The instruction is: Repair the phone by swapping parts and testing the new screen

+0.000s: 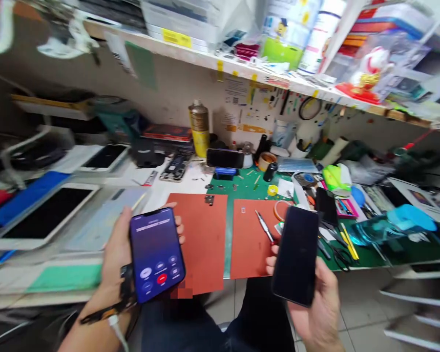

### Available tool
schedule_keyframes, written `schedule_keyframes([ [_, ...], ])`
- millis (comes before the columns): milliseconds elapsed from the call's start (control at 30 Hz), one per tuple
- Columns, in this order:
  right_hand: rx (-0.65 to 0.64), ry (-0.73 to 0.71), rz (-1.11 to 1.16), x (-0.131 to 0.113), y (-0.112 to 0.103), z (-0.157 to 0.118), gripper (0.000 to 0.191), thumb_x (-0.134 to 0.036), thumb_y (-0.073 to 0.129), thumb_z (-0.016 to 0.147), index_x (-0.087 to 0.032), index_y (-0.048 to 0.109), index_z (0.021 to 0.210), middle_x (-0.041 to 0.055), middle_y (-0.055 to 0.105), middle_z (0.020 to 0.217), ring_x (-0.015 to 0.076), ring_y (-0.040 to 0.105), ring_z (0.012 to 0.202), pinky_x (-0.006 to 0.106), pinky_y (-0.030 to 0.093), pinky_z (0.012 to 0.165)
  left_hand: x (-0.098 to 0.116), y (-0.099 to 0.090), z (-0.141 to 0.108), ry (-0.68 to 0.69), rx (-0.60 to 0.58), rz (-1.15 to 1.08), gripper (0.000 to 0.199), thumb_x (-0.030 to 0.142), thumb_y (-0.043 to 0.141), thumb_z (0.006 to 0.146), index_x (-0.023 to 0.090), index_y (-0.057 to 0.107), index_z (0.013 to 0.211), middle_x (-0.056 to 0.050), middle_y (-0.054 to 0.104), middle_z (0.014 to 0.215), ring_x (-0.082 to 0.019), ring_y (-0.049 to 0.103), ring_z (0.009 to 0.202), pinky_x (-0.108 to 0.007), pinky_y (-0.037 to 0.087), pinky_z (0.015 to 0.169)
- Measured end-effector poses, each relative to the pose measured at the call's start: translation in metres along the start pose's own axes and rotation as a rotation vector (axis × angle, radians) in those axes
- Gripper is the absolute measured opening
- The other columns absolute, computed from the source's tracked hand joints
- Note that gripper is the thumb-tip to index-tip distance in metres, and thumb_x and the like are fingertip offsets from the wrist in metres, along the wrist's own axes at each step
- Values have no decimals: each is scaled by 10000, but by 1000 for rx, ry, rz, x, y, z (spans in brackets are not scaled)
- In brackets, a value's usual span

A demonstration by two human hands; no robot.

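My left hand (117,244) is wrapped round a smartphone (156,244) whose lit purple-blue screen shows a call display with a red button. A dark strap with a white cable by it circles that wrist. On the other side, my right hand (324,298) grips a second smartphone (296,254), its screen black. Both phones are held upright above the front of the bench, screens towards me. Between them lie two orange-red mats (201,234). A pen-like screwdriver (264,226) rests on the right-hand mat, close to the dark phone.
A white-framed tablet (47,217) lies at the left. Behind the mats, a phone on a blue stand (225,172) and a yellow spray can (199,129) stand. Scissors (340,257) and a blue water bottle (391,225) are at right. A loaded shelf (205,61) overhangs the bench.
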State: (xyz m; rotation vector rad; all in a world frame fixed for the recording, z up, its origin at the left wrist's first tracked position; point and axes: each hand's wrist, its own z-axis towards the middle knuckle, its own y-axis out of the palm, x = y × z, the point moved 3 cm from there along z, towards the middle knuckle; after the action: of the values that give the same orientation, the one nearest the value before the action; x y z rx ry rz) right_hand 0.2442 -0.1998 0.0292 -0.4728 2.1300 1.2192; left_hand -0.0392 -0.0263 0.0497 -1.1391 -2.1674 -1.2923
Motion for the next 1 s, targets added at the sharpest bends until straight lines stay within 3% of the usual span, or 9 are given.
schedule_keyframes([
  [133, -84, 17, 40, 10, 12, 15, 502, -416, 761, 857, -191, 736, 1304, 181, 768, 1300, 415, 737, 1199, 667, 464, 1154, -11, 3, 8, 12, 58, 142, 602, 627, 423, 1002, 160, 776, 1137, -127, 814, 843, -267, 734, 581, -389, 656, 500],
  [400, -236, 6, 23, 17, 9, 20, 707, -96, 733, 654, -191, 674, 1353, 188, 719, 1393, 428, 698, 1269, 686, 431, 1167, -20, 1, 12, 6, 22, 141, 596, 594, 380, 1030, 177, 785, 1161, -106, 825, 886, -256, 753, 670, -391, 681, 558],
  [600, -286, 13, -17, 20, 10, 22, 732, -87, 755, 639, -188, 669, 1359, 194, 718, 1391, 427, 690, 1281, 688, 429, 1166, -22, 1, 12, 30, 35, 121, 614, 606, 367, 1031, 170, 785, 1143, -108, 795, 867, -247, 722, 679, -364, 664, 543],
  [767, -313, 32, 2, 21, 13, 23, 750, -95, 731, 640, -181, 660, 1381, 198, 712, 1398, 431, 675, 1302, 706, 389, 1191, -26, -3, 14, 35, -21, 90, 613, 631, 409, 1017, 170, 782, 1172, -107, 775, 898, -247, 709, 713, -353, 663, 569],
  [1000, -237, 48, -17, 22, 17, 27, 698, -104, 761, 691, -199, 654, 1375, 179, 737, 1363, 407, 707, 1260, 682, 437, 1168, -27, -7, 16, 43, -67, 78, 606, 618, 398, 1030, 167, 775, 1178, -111, 758, 894, -245, 693, 724, -357, 656, 579],
])
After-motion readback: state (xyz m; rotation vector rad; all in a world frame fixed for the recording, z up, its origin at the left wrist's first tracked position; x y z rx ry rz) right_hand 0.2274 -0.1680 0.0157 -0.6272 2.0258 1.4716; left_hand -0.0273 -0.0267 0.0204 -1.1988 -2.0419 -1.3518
